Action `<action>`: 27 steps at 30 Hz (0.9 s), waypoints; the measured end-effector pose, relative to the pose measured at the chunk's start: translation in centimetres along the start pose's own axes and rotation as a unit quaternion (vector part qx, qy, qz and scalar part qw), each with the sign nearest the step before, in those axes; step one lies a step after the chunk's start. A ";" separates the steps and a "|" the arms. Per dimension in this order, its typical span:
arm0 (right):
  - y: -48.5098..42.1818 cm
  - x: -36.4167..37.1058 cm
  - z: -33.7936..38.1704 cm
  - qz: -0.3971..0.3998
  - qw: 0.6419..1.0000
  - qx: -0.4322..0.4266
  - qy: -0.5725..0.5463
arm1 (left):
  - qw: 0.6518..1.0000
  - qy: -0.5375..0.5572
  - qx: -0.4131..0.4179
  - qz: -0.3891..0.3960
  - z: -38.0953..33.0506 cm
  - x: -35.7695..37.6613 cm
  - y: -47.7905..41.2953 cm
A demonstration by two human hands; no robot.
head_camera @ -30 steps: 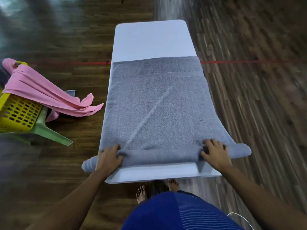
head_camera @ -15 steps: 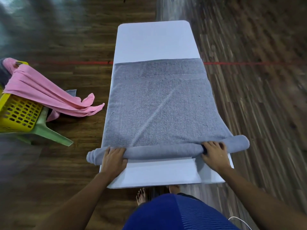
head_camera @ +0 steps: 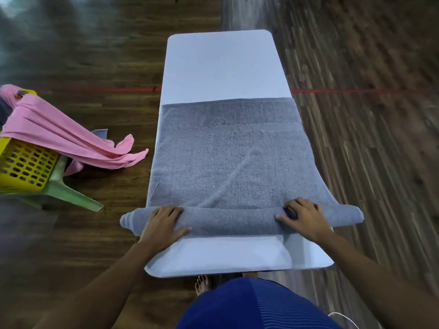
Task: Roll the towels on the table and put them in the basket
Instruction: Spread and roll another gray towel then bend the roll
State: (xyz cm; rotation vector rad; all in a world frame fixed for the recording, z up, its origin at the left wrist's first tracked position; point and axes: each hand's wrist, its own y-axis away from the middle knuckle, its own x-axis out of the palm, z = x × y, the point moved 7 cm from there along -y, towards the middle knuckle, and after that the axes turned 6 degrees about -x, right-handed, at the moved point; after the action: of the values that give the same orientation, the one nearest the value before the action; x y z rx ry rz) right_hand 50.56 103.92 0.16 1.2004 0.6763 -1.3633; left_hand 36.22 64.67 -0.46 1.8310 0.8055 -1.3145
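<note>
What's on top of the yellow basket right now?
A pink towel drapes over the rim of the yellow basket and hangs off its side. It hides the inside, so the contents cannot be seen.

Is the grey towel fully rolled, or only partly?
Partly rolled. The grey towel has a roll at its near end under the left hand and right hand; the rest lies flat on the white table.

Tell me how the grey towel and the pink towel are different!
The grey towel lies spread on the white table with its near end rolled up. The pink towel hangs crumpled over the rim of the yellow basket. The left hand and right hand press on the grey towel's roll, but nobody touches the pink towel. Both are cloth towels, and neither is fully rolled yet.
</note>
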 end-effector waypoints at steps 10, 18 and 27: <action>0.5 3.5 2.3 0.001 1.000 0.000 0.002 | 0.999 0.003 -0.040 0.004 1.3 0.0 0.1; -0.5 4.4 6.0 0.047 0.997 -0.053 -0.024 | 0.996 -0.001 -0.083 -0.023 2.8 0.3 5.6; 4.1 3.9 3.3 0.094 0.994 -0.055 -0.014 | 0.996 -0.028 -0.071 -0.045 0.1 1.2 8.1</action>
State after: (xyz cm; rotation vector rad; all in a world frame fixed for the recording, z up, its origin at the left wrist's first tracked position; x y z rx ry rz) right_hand 54.15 98.69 -1.37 1.1247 0.5952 -1.1693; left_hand 43.13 60.34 -0.02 1.6560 0.9351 -1.3239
